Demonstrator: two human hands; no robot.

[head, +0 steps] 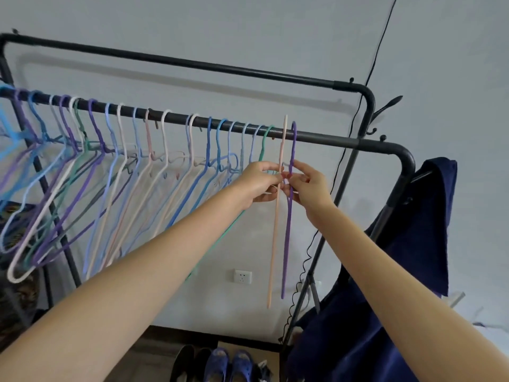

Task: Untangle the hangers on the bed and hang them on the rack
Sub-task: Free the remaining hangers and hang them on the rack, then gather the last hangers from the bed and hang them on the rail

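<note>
A black clothes rack has a near rail (330, 139) that carries several pastel hangers (115, 172) in a row. At the right end of the row, a peach hanger (275, 244) and a purple hanger (287, 230) appear edge-on, their hooks at the rail. My left hand (261, 183) pinches the peach hanger just below its neck. My right hand (308, 186) pinches the purple hanger at the same height. A green hanger (264, 144) hangs just left of my left hand. The bed is out of view.
The rack's far rail (192, 63) runs behind, bare. A dark blue cloth (391, 271) drapes over the rack's right end. Shoes and blue slippers (228, 363) sit on the floor below. A black cord (369, 75) hangs down the wall, near a wall socket (242, 276).
</note>
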